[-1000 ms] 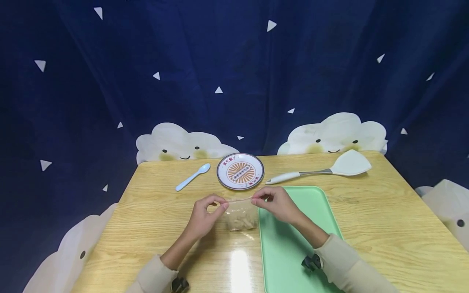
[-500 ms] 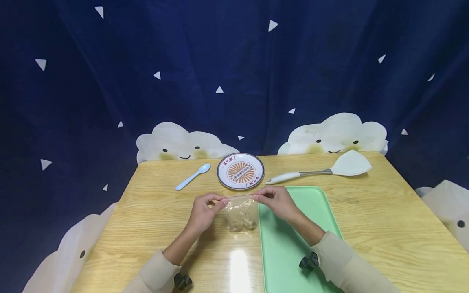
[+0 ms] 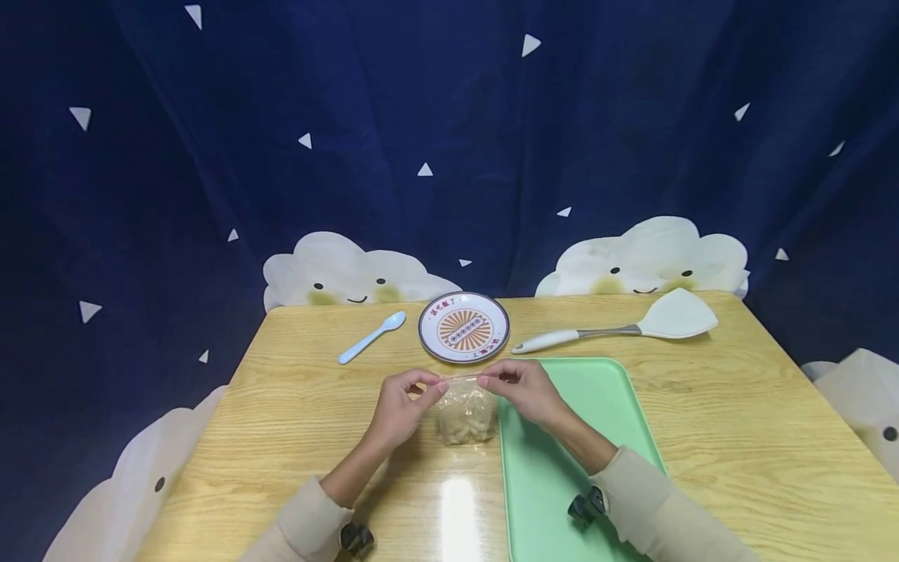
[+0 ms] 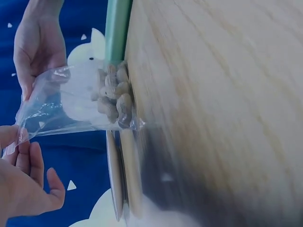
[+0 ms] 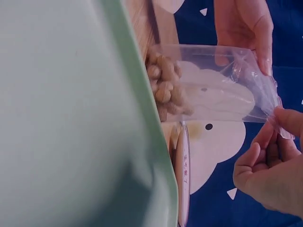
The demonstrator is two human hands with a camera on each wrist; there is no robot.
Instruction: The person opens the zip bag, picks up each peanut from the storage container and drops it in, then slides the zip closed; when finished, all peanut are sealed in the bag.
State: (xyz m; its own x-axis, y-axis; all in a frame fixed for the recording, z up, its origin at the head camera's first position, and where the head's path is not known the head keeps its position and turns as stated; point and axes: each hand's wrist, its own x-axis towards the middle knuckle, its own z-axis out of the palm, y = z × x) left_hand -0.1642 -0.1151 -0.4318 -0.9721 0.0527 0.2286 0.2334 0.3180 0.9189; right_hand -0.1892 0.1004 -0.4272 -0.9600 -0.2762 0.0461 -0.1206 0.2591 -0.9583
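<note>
A clear zip bag (image 3: 463, 414) of unshelled peanuts (image 5: 165, 90) hangs upright between my hands, low over the table. My left hand (image 3: 398, 406) pinches the left end of its top edge between thumb and index finger. At the right end of that edge, my right hand (image 3: 531, 394) pinches the plastic in the same way. A thin pinkish strip runs along the top between the fingertips. In the left wrist view, the peanuts (image 4: 116, 94) are heaped at the bag's bottom, and the upper part of the bag holds only creased plastic.
A green tray (image 3: 583, 468) lies under my right forearm, its left edge beside the bag. Behind the bag stands a white patterned plate (image 3: 465, 328). A light blue spoon (image 3: 372, 337) lies to its left, a white spatula (image 3: 614, 332) to its right. A dark blue curtain (image 3: 449, 117) hangs behind.
Half a second ago the top edge was stretched straighter. Now my fingertips are slightly closer together along it, the left hand having shifted a little right. Both hands keep their pinch.
</note>
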